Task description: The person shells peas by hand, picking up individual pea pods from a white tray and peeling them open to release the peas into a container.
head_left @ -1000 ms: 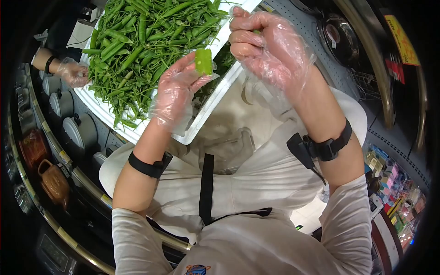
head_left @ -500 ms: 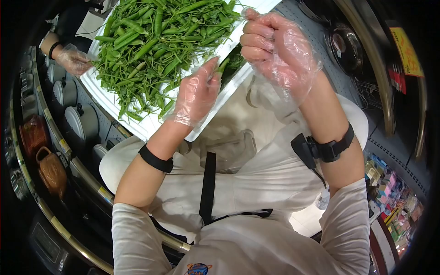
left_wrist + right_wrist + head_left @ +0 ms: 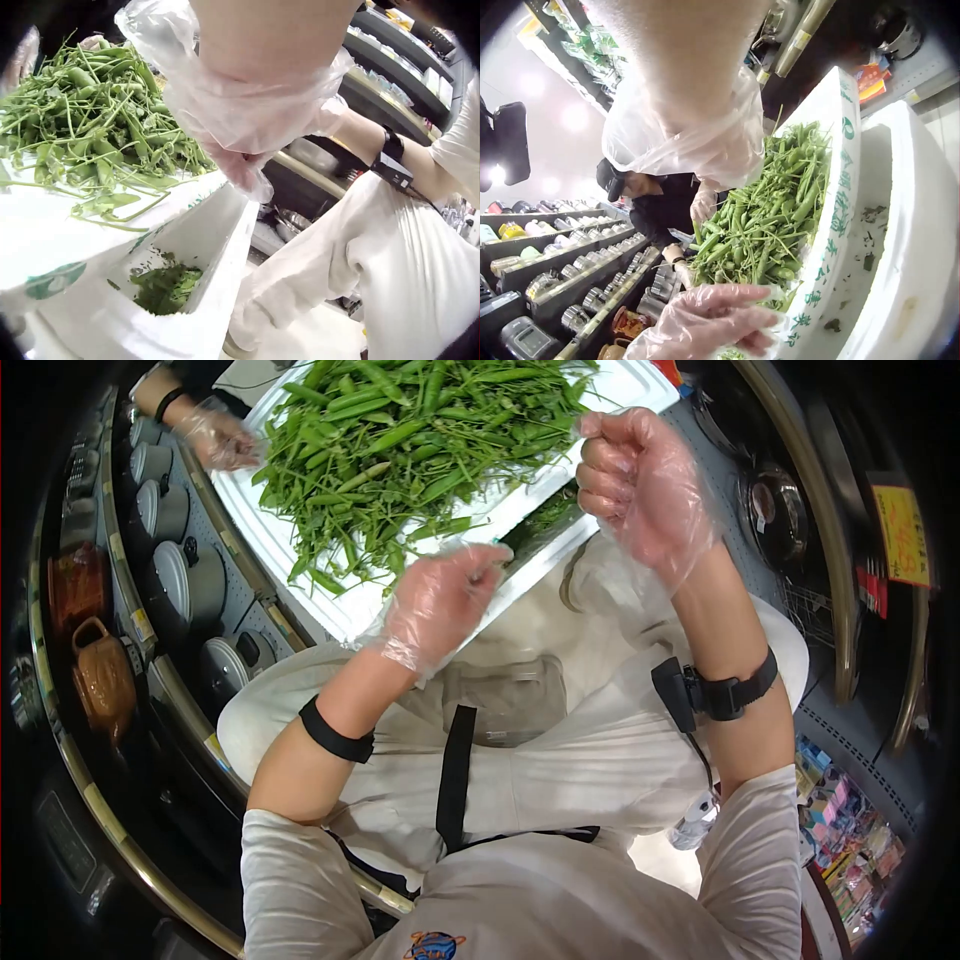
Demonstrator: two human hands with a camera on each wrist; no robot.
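Note:
My left hand [image 3: 440, 600], in a clear plastic glove, hovers over the near edge of a white foam lid [image 3: 640, 388]. In the right wrist view its fingers [image 3: 739, 294] look loosely extended, and no pod shows in them. My gloved right hand [image 3: 645, 485] is raised at the right of the lid, fingers curled in; its palm's inside is hidden. A heap of green pea pods [image 3: 400, 440] with stems lies on the lid. Beneath, a white foam box [image 3: 236, 255] stands partly uncovered, with leafy green scraps [image 3: 171, 289] at its bottom.
Another person's gloved hand [image 3: 220, 438] reaches the heap from the far left. A clear plastic container [image 3: 505, 695] sits between my legs. Shelves with lidded pots [image 3: 190, 585] run along the left; a pan [image 3: 778, 515] and a metal rail [image 3: 840, 610] stand at the right.
An opened green pod lay in my left hand a second ago and is gone from it. The hand has turned palm down. My right hand, which showed something small and green, stays curled.

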